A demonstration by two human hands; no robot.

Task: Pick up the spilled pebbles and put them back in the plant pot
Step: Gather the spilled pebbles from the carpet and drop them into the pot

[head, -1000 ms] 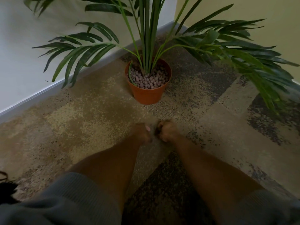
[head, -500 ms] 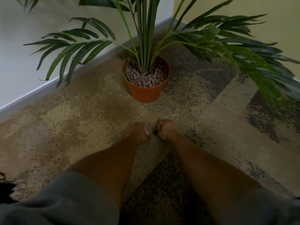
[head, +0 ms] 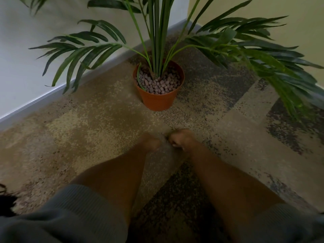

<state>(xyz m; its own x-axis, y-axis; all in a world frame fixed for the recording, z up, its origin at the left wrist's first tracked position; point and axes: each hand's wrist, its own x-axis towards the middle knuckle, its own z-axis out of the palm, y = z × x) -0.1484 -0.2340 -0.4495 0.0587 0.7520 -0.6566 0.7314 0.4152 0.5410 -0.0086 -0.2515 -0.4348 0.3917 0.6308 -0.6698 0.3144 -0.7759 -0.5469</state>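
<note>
An orange plant pot (head: pixel 158 100) stands on the carpet in the corner, filled with pinkish-grey pebbles (head: pixel 160 85) around the stems of a palm-like plant (head: pixel 157 32). My left hand (head: pixel 150 142) and my right hand (head: pixel 182 139) rest low on the carpet in front of the pot, almost touching each other. Both have their fingers curled in. Whether anything lies inside either fist is hidden. No loose pebbles show on the carpet around them.
Patterned beige and dark carpet (head: pixel 98 123) covers the floor. A white wall with a skirting board (head: pixel 43 99) runs along the left, and a yellow-green wall (head: pixel 298 23) stands behind. Long fronds (head: pixel 289 81) hang low on the right.
Both hands stay curled, close together on the same patch of carpet. My head has shifted slightly, so the pot sits a little differently in view.
</note>
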